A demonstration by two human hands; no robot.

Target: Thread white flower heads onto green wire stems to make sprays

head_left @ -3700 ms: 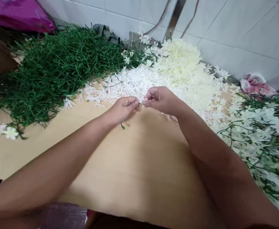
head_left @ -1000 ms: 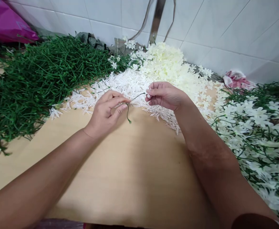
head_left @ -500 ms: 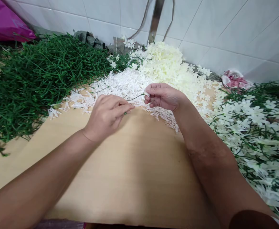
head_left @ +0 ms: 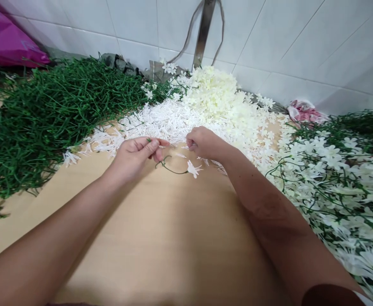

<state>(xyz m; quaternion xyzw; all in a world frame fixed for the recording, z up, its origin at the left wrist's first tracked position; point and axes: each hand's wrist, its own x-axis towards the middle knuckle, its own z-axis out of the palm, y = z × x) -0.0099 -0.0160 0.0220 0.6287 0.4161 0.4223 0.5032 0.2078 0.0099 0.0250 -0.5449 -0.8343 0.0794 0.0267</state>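
My left hand [head_left: 138,156] pinches a thin green stem [head_left: 170,169] that curves to the right over the tan tabletop [head_left: 160,238]. A small white flower [head_left: 193,169] sits on the stem's far end. My right hand [head_left: 202,143] is closed, knuckles up, at the near edge of the pile of white stamen pieces [head_left: 160,121]; what its fingers hold is hidden. A heap of cream petals [head_left: 218,95] lies just behind that pile.
A large mound of green stems [head_left: 46,110] fills the left side. Finished stems with white flowers [head_left: 333,182] cover the right. A white tiled wall [head_left: 269,34] runs behind, with a magenta bag [head_left: 4,40] at far left and a pink bag [head_left: 304,111] at right.
The white flower now sits on the stem's end, and the stem hangs from my left hand alone. My right hand has let go of it and dropped to the stamen pile.
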